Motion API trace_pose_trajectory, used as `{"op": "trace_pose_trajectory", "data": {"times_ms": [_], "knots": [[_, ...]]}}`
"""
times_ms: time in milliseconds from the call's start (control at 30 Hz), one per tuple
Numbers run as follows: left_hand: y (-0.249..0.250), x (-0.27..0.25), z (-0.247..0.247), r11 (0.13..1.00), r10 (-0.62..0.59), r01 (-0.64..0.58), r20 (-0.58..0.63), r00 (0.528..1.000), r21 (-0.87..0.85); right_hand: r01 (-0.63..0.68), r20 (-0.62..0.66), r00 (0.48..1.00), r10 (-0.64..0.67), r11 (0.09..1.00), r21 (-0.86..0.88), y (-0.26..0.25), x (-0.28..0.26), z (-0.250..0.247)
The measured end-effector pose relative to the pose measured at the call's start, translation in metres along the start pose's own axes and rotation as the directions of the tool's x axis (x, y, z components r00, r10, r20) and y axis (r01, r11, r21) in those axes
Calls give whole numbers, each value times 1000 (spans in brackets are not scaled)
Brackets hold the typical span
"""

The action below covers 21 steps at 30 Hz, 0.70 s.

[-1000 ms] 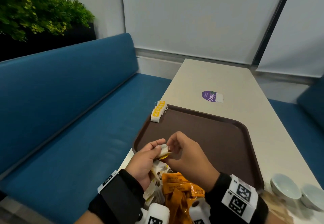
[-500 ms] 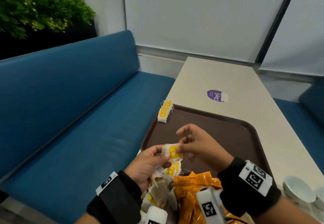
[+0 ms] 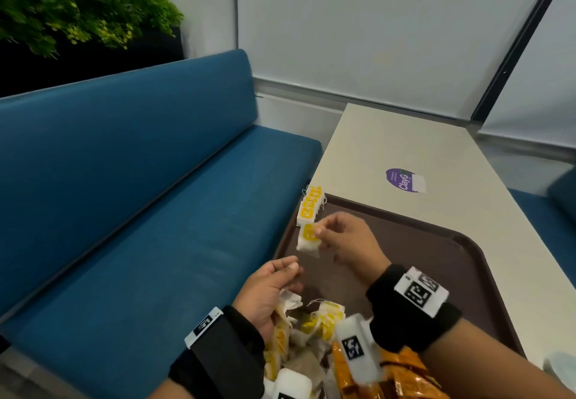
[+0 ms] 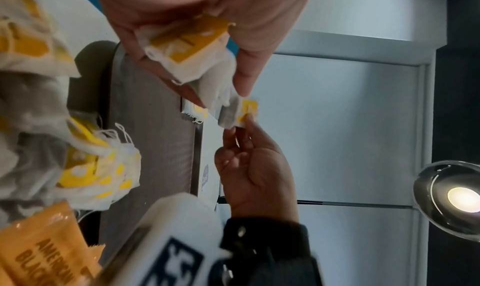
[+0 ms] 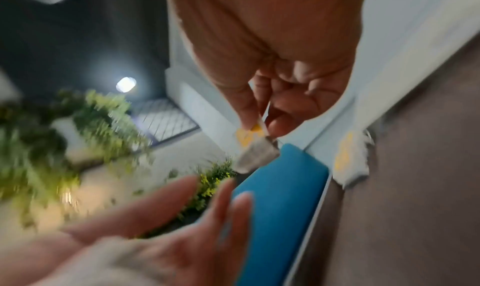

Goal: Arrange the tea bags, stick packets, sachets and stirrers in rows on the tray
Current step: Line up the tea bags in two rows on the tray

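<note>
My right hand (image 3: 318, 233) pinches one white tea bag (image 3: 308, 239) by its yellow tag, hanging just above the near end of the tea bag row (image 3: 310, 205) at the brown tray's (image 3: 436, 274) far left corner. In the right wrist view the fingertips (image 5: 249, 118) hold the bag (image 5: 255, 155) beside the blurred row (image 5: 350, 157). My left hand (image 3: 290, 269) stays back at the tray's near left edge. Its palm grips a small bunch of tea bags (image 4: 187, 42). A loose pile of tea bags (image 3: 314, 323) and orange stick packets (image 3: 402, 377) lies under my wrists.
The tray sits on a pale table (image 3: 405, 142) with a purple sticker (image 3: 402, 179) beyond it. A blue bench (image 3: 156, 211) runs along the left, right against the tray's edge. A white bowl (image 3: 561, 367) shows at the lower right. Most of the tray's surface is bare.
My right hand took a tea bag from my left hand and carried it forward and left to the row's near end. The left hand stayed back with its bunch.
</note>
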<state>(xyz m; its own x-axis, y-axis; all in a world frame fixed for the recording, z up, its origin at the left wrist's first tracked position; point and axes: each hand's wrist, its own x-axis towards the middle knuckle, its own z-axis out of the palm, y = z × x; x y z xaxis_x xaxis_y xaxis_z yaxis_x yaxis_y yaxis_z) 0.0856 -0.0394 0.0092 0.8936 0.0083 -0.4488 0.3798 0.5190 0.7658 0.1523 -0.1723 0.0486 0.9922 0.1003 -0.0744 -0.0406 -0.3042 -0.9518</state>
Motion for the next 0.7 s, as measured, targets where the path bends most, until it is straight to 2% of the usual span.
{"op": "trace_pose_trajectory", "data": {"times_ms": [67,133,333,400,467,500,567,700], "knots": [[2,5,-5,1000,-10,10,-27,1000,-15,19,-61,998,-31,982,-190,5,29,1],[3,8,-10,999,-25,24,-44,999,-25,-39,-65,998,21,961,-275,13,58,4],[1,14,-19,997,-76,75,-37,996,-26,-223,-34,973,226,906,-360,26,108,17],[1,16,-23,997,-74,72,-38,997,-30,-306,-85,952,294,892,-334,29,118,20],[1,16,-27,997,-70,69,-36,997,-35,-309,-121,951,284,859,-409,30,125,20],[1,16,-29,997,-68,67,-33,997,-38,-326,-120,945,304,865,-381,30,128,20],[1,16,-32,997,-65,64,-29,997,-32,-264,-46,961,274,849,-459,33,132,22],[0,16,-32,998,-60,60,-28,998,-9,-302,-64,951,303,859,-413,36,138,21]]}}
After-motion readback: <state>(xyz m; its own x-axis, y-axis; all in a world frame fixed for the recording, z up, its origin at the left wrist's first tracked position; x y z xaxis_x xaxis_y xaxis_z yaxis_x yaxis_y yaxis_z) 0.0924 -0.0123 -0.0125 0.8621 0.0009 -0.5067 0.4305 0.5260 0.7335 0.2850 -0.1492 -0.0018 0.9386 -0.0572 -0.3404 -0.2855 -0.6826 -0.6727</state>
